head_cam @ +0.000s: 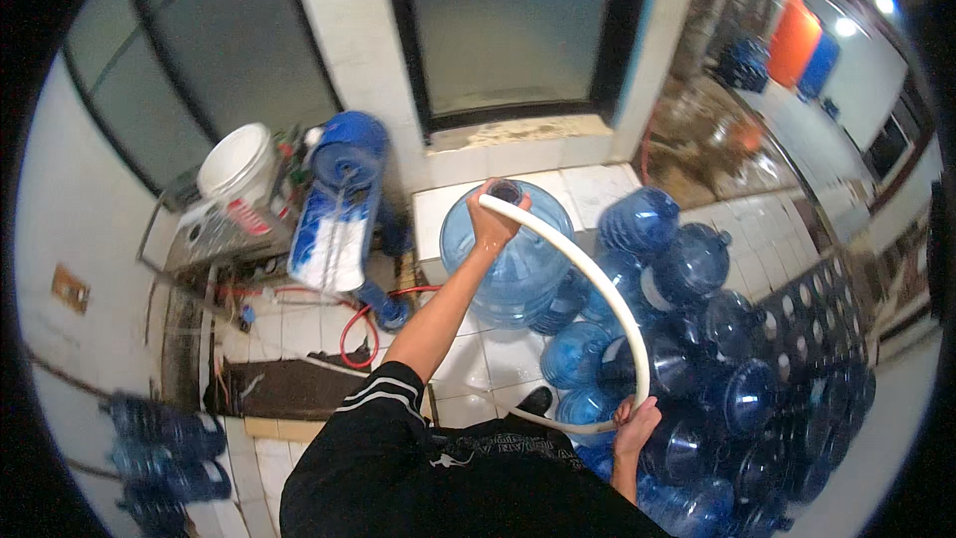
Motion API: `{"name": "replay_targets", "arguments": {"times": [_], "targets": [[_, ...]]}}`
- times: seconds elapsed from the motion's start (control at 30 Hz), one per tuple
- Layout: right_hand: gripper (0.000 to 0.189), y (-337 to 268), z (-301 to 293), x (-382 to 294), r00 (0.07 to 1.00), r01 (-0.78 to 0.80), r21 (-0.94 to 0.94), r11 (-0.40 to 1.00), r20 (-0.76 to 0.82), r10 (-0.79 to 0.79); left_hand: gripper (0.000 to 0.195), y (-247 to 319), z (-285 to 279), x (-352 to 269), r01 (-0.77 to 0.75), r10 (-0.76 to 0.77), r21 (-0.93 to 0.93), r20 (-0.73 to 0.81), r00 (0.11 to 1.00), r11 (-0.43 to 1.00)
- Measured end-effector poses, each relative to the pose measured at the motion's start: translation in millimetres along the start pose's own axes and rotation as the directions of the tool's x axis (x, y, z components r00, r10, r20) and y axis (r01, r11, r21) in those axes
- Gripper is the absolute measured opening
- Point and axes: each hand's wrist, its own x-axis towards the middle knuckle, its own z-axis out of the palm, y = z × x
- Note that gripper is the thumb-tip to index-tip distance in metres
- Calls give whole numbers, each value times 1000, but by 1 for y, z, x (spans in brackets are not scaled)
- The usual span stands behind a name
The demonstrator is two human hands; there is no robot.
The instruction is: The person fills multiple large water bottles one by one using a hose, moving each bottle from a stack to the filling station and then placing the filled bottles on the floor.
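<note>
Straight before me an upright clear blue water jug [523, 269] has its mouth facing me. My left hand [493, 220] is closed around the jug's neck. A thick white hose [609, 288] arcs from that neck down to the right. Its end lies over my left hand, beside the jug's dark mouth [506, 193]; whether it touches the rim I cannot tell. My right hand [636, 422] grips the hose lower down, near several other jugs. From there the hose runs back left in front of my shirt.
Many blue water jugs [672, 359] crowd the right side, by a dark rack with round holes [810, 306]. Left stand a white bucket [237, 161], a blue trough-shaped stand [328, 239] and a red hose [351, 329]. A tiled step [590, 183] lies ahead; more jugs [168, 456] sit lower left.
</note>
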Motion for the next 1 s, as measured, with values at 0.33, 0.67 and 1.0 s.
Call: {"name": "replay_targets", "arguments": {"times": [0.33,0.67,1.0], "targets": [[48,0,89,-51,930,298,-241,924,291,-224,34,-4,-291,-83,49,56,332,-299,953,942],[49,-13,194,-92,675,538,-123,834,656,-338,32,-9,-466,-143,331,106,512,-650,752,793],[48,34,285,-100,441,517,-2,856,857,-265,22,-14,-601,-186,425,27,138,-966,256,895]]}}
